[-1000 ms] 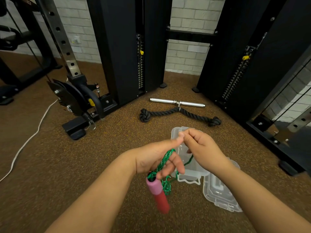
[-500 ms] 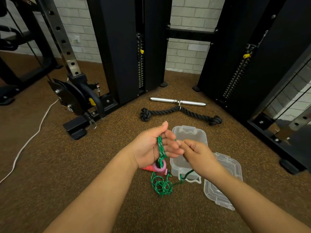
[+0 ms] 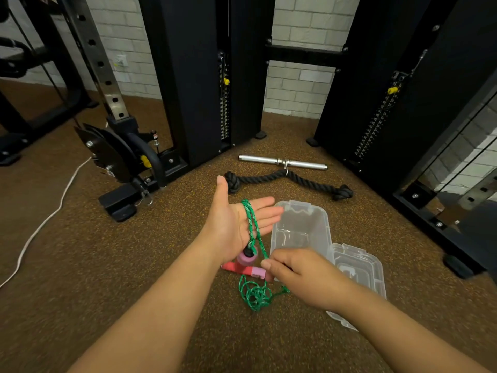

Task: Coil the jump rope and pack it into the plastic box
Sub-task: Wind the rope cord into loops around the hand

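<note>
My left hand [image 3: 236, 224] is held flat, palm up, fingers spread. The green jump rope [image 3: 251, 224] is looped over its fingers, and one pink-and-red handle [image 3: 247, 259] hangs below the palm. The other handle [image 3: 242, 269] lies on the floor under it, beside a loose green tangle [image 3: 255, 294]. My right hand [image 3: 295, 275] is below and right of the left, fingers pinched on the rope strand near the handles. The clear plastic box [image 3: 301, 227] stands open on the floor just right of the left hand. Its lid [image 3: 357, 275] lies next to it, partly hidden by my right wrist.
A black knotted rope attachment [image 3: 287, 179] and a chrome bar [image 3: 282, 162] lie on the brown speckled floor beyond the box. Black cable-machine columns [image 3: 204, 76] stand behind and to the right. A machine base [image 3: 121, 168] and a white cable [image 3: 45, 222] are at the left.
My left hand has opened flat from a closed grip, with the rope now draped over its fingers. My right hand has dropped lower, pulling the strand down toward the handles.
</note>
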